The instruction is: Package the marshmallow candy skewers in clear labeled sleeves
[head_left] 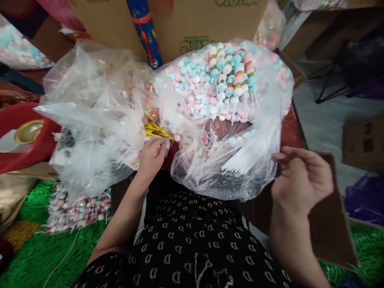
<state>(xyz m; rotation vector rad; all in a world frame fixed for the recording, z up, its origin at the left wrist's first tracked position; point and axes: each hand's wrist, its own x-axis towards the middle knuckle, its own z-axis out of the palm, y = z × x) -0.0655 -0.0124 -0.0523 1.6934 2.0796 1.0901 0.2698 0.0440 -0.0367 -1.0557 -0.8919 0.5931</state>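
Cardboard (198,20) behind | left fingers (162,147) curled by thin ties (156,130) | right fingers (312,159) bent, crinkly bag (267,120) — grips unclear

A dark red tabletop (291,130) shows along its right edge and in a narrow gap near the middle. A large clear bag (267,116) of pink, blue and white sweets covers much of its right side. Crumpled clear plastic (99,120) spreads over the left. Yellow twist ties (156,130) lie between them, a pink sweet (177,138) just beside.
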